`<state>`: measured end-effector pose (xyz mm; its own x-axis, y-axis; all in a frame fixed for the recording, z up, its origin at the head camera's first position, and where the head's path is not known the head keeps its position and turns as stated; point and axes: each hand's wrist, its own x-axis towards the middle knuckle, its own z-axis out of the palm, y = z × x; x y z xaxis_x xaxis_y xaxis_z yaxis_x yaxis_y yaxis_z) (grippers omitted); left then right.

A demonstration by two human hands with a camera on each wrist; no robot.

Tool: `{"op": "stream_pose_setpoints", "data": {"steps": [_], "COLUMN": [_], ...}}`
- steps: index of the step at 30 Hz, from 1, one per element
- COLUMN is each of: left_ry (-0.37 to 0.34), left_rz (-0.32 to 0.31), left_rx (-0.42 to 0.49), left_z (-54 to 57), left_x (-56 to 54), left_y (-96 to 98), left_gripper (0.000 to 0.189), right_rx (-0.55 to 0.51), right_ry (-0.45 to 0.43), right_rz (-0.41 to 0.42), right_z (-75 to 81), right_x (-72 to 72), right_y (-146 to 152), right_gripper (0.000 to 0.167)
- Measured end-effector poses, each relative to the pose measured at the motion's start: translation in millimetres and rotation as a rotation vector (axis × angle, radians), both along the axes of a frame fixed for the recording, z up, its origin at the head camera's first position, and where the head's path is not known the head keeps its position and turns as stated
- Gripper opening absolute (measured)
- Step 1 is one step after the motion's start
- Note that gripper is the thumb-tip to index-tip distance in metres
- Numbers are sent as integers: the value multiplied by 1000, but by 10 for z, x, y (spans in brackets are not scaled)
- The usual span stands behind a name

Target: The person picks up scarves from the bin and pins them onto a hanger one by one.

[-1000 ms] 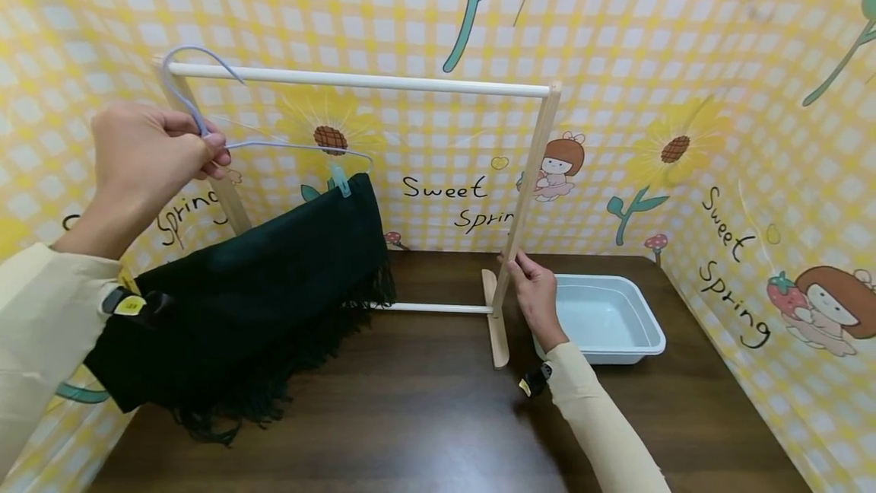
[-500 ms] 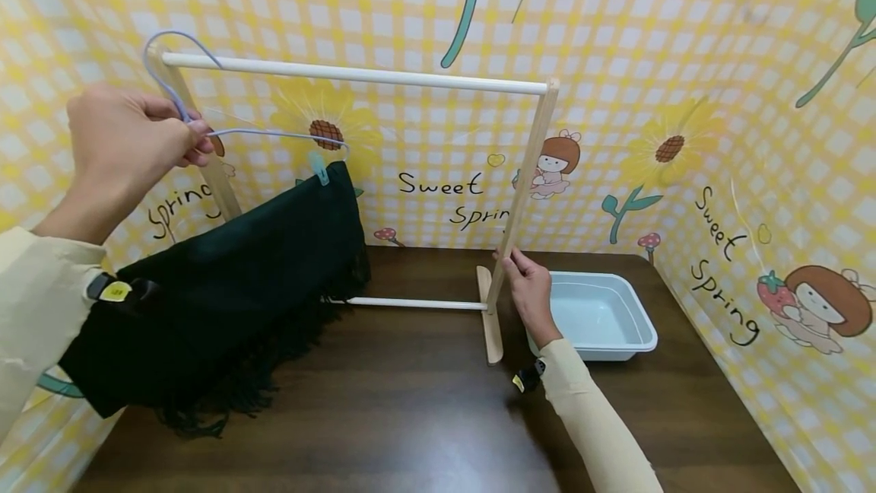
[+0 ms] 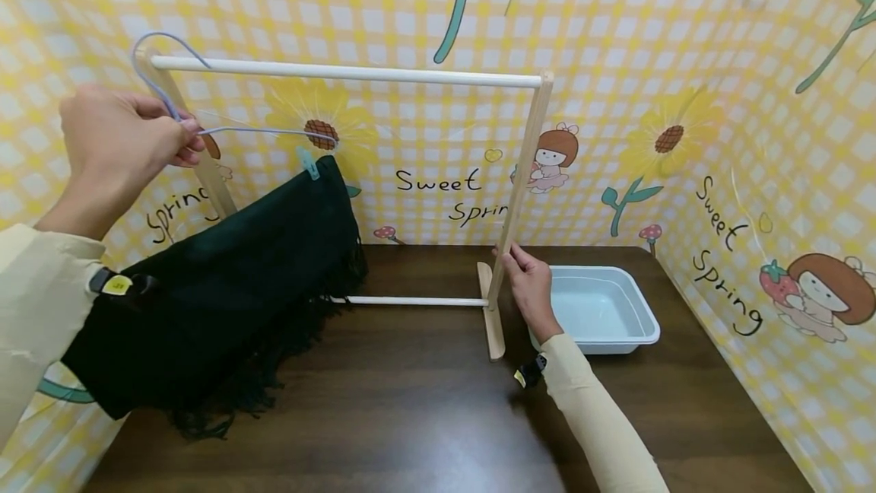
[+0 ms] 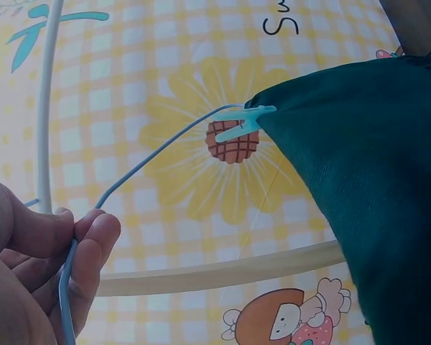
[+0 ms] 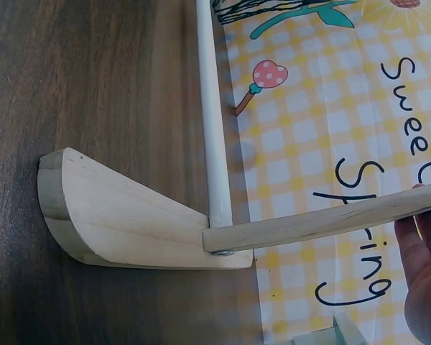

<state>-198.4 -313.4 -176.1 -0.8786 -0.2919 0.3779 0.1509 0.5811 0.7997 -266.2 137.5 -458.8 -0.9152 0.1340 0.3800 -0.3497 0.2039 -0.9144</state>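
Observation:
My left hand (image 3: 119,131) pinches a lilac-blue wire hanger (image 3: 267,131) just below its hook, between thumb and fingers. The hook overlaps the left end of the white top bar (image 3: 356,73) of a small wooden clothes rack. From the hanger hangs a folded dark green scarf (image 3: 226,303) with a fringe, tilted down to the left. A light teal clothespin (image 4: 244,122) grips its upper corner in the left wrist view. Low on the rack's right post (image 3: 523,173), my right hand (image 3: 530,287) holds the wood; only a few fingers (image 5: 411,251) show in the right wrist view.
A pale blue plastic basin (image 3: 602,306) stands on the dark wooden table (image 3: 411,402), right of the rack. The rack's wooden foot (image 5: 129,223) and lower white bar (image 5: 214,129) are at table level. A yellow checked cloth backdrop (image 3: 424,128) surrounds the table.
My left hand has moved left and slightly up with the hanger and scarf, bringing the hook to the bar's left end. The right hand keeps its hold on the post.

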Motion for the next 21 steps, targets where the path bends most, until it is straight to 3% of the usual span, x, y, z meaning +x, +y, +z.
{"op": "stream_pose_setpoints", "data": {"steps": [4, 8, 21], "left_ry": [-10, -20, -9], "left_rz": [29, 52, 75], "left_rx": [-22, -40, -100], "left_z": [-30, -50, -8], "left_x": [-22, -38, -62], "left_y": [0, 0, 2], "left_gripper": [14, 30, 36], "right_rx": [37, 70, 22], "right_ry": [-14, -11, -5], "right_rz": [-3, -20, -7], "right_z": [-8, -15, -13], "right_x": [4, 10, -1], "right_y": [19, 24, 3], "right_gripper": [38, 40, 40]}}
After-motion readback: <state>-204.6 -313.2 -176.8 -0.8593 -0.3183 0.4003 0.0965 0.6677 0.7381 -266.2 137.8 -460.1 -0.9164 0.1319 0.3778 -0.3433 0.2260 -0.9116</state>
